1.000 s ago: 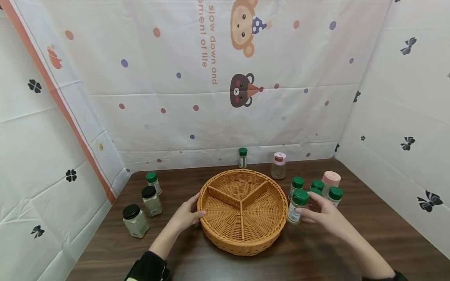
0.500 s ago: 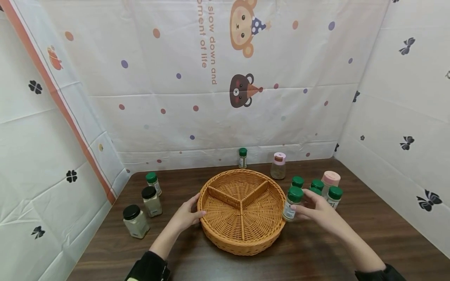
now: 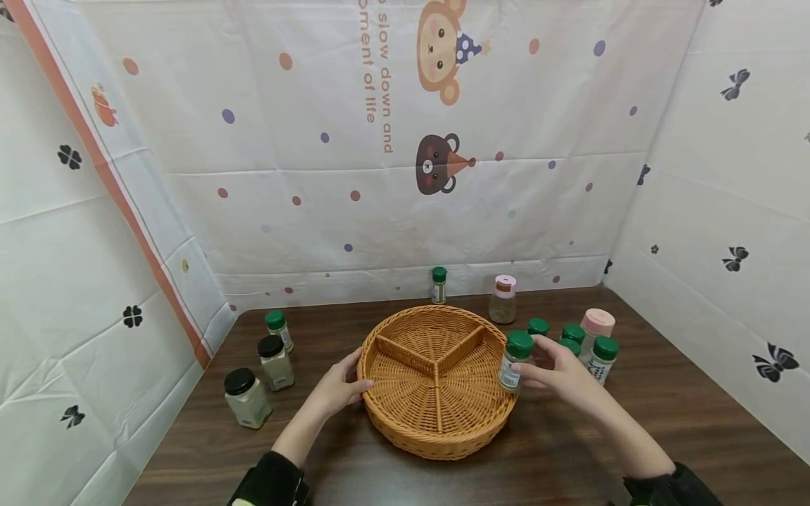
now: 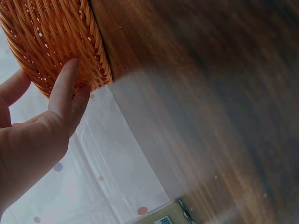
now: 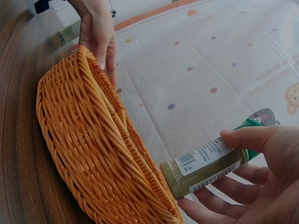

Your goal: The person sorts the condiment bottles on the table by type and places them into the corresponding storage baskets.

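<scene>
A round wicker basket [image 3: 436, 446] with three compartments stands mid-table. My left hand [image 3: 338, 386] grips its left rim, thumb over the edge and fingers against the woven outer wall, as the left wrist view also shows. My right hand [image 3: 557, 369] holds a green-capped spice jar [image 3: 510, 371] between thumb and fingers, at the basket's right rim. In the right wrist view this spice jar [image 5: 203, 165] has a white barcode label and greenish-brown contents, and its base is right at the rim. The three compartments hold nothing.
Right of the basket stand several green-capped jars [image 3: 602, 360] and a pink-lidded jar [image 3: 595, 330]. Behind it are a small green-capped jar [image 3: 439, 287] and a pink-topped jar [image 3: 503, 306]. At left stand two black-lidded jars [image 3: 248, 404] and a green-capped jar [image 3: 280, 330]. Printed cloth hangs around the table.
My right hand has carried the spice jar leftward and slightly up, from beside the basket to its right rim. The left hand and basket have stayed in place.
</scene>
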The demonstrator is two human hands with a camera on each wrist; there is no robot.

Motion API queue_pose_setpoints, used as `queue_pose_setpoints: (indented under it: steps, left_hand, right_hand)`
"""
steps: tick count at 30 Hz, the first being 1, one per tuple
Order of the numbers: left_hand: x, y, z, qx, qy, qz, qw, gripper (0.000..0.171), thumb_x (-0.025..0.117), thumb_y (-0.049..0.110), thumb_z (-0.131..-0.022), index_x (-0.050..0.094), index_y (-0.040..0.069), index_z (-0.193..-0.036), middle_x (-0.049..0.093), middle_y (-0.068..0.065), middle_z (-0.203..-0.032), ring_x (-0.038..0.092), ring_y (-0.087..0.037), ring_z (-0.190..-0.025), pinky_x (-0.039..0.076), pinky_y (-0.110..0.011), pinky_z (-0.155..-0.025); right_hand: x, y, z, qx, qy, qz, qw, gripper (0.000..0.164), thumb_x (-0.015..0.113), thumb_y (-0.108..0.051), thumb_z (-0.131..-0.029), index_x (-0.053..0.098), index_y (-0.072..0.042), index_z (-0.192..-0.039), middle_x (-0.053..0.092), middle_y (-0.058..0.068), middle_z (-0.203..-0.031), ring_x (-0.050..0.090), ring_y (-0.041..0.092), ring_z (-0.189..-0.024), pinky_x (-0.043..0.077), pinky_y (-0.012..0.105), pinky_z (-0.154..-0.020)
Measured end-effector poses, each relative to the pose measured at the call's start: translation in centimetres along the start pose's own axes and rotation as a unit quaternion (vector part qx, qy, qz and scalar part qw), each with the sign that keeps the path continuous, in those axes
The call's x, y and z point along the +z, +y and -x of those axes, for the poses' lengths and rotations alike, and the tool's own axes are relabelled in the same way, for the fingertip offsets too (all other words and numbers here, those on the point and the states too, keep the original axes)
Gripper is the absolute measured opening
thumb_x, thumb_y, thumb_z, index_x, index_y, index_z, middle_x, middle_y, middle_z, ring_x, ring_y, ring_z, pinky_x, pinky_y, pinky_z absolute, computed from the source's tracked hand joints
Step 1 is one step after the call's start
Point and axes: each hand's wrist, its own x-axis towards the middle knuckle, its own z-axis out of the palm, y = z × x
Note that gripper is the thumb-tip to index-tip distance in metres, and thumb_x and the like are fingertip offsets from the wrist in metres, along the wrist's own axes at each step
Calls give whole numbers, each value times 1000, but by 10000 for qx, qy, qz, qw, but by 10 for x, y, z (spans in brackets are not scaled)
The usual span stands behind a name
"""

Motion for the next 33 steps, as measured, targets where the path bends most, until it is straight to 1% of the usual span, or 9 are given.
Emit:
queue_pose_setpoints:
  steps: [3, 7, 15, 23, 28, 33]
  left_hand:
    - [0, 0, 0, 29, -17, 26, 10000, 71, 64, 5, -96, 28, 5, -157, 26, -29, -160, 54, -45, -130, 61, -42, -87]
    - [0, -1, 0, 41, -23, 45, 10000, 71, 64, 5, -96, 28, 5, -157, 26, -30, -160, 54, -45, -129, 61, -42, -87]
    - [0, 0, 1, 62, -5, 16, 10000, 71, 64, 6, -96, 28, 5, -157, 28, -30, -159, 54, -45, -130, 61, -42, -87]
    - [1, 1, 1, 45, 63, -107, 9999, 70, 65, 7, -96, 29, 6, -157, 28, -29, -159, 54, -45, -130, 61, -41, -87]
    - [1, 0, 1, 107, 68, -98, 9999, 71, 66, 7, -95, 30, 5, -156, 27, -29, -160, 55, -45, -129, 61, -41, -86]
    - [1, 0, 1, 99, 30, -26, 9999, 72, 66, 6, -95, 29, 6, -157, 25, -28, -161, 53, -46, -130, 61, -41, -88]
  right_hand:
    - [3, -2, -2, -4, -45, -53, 10000, 59, 65, -20, -98, 40, 7, -143, 58, 31, -131, 63, 35, -116, 62, 38, -84]
    - [7, -4, -6, 34, -82, -58, 9999, 59, 65, -22, -97, 40, 6, -143, 58, 30, -131, 63, 34, -116, 62, 39, -85]
    - [13, -8, -11, -201, -227, -44, 9995, 57, 65, -19, -97, 41, 7, -143, 60, 29, -129, 65, 32, -113, 63, 39, -83]
    - [18, -12, -18, -314, -350, -151, 9988, 56, 64, -18, -98, 41, 7, -143, 58, 31, -132, 62, 37, -118, 62, 42, -86]
    - [21, -15, -22, -315, -358, -161, 9987, 57, 64, -18, -97, 41, 6, -143, 58, 30, -131, 62, 35, -118, 62, 40, -86]
    - [25, -16, -26, -272, -370, -181, 9988, 58, 65, -18, -97, 41, 6, -144, 58, 30, -130, 63, 34, -117, 62, 40, -86]
